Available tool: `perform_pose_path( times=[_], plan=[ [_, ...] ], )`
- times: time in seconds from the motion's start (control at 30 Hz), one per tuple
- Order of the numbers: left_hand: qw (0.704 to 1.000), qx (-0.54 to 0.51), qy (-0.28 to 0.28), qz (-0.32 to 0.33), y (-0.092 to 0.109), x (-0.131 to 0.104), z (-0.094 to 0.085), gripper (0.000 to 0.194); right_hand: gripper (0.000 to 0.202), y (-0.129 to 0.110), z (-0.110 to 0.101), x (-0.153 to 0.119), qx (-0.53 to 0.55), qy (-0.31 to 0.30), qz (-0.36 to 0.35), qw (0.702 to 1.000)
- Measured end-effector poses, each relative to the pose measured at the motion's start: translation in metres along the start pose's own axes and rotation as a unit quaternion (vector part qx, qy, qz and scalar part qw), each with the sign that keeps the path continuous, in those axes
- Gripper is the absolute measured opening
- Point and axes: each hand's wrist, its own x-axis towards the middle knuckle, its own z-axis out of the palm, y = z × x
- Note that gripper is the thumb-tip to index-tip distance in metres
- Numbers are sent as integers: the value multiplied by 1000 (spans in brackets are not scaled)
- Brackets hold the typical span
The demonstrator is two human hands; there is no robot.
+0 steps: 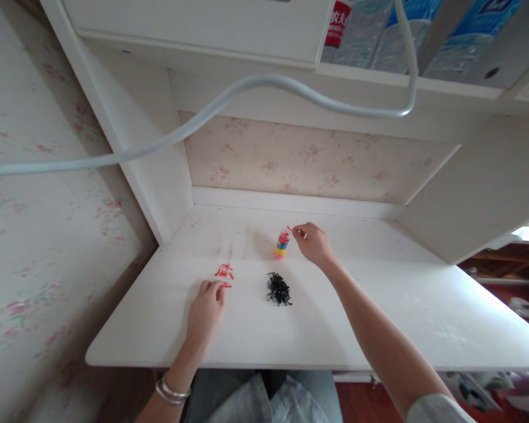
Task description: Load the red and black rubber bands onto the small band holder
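Right hand (312, 242) fingers pinching a red strip (290, 228), jar (282, 244) just left; left hand (206, 310) pinching red bits (227, 285) lol

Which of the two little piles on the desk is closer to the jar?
The black pile, just this side of the jar; the red pile is farther off, by the left hand.
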Motion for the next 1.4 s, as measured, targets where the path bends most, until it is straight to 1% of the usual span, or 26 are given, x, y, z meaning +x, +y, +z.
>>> perform_pose_path(
  times=[0.3,0.4,0.53,0.6,0.67,0.77,0.83,0.9,0.97,1.03,1.1,1.17,1.23,1.3,1.4],
  plan=[
    [999,51,-1,-3,6,-4,1,21,25,4,7,9,-29,-44,-23,998],
    [998,62,8,1,8,-4,1,21,25,6,4,8,-3,-26,-19,999],
    [998,52,27,4,8,-4,0,22,25,15,-3,2,53,21,17,998],
    [999,36,35,3,7,-4,0,22,26,23,-2,-8,84,28,43,995],
    [999,7,43,6,4,-4,0,22,28,33,4,-22,117,22,75,990],
    [997,-57,49,7,2,-1,1,21,31,48,24,-54,167,-8,127,978],
    [994,-94,47,0,7,4,-2,22,33,55,41,-76,196,-29,161,967],
    [992,-122,42,5,22,13,-7,24,34,57,54,-95,209,-35,175,962],
    [988,-143,36,35,44,28,-14,25,35,56,62,-107,206,-27,162,965],
    [986,-152,31,67,71,47,-18,24,35,55,64,-111,205,-20,147,967],
    [982,-163,31,95,97,68,-18,23,36,56,63,-111,214,-16,144,966],
    [978,-176,25,113,119,89,-12,20,36,59,61,-109,225,-11,146,963],
    [975,-185,14,118,137,108,-3,18,36,62,59,-108,236,-8,143,961],
    [976,-186,9,110,150,123,7,17,36,65,58,-108,240,-11,139,961],
    [981,-172,8,90,163,138,20,17,33,66,57,-108,243,-18,139,960]
  ],
)
